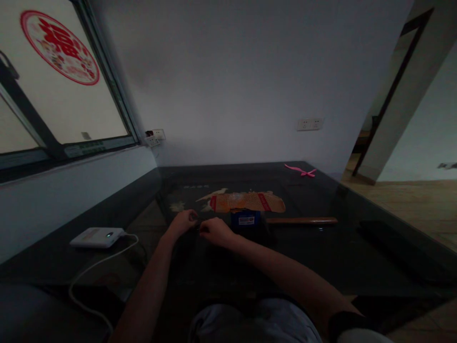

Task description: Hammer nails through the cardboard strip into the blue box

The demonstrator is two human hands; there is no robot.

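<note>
Blue box (245, 215), white label (246, 221) too small to read, on dark table (321, 252) near right hand (217, 232), left hand (185, 221) just opposite, both pinched narrow, cannot tell what they hold, red roundel (60, 46) reading 福 on window (71, 112).

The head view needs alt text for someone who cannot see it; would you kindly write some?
A person's left hand and right hand nearly meet over a dark glossy table; whether they hold anything is unclear. Nearby lie a tan, red-banded strip, a blue box and a brown stick, with a white power bank at left and a pink ribbon farther back.
</note>
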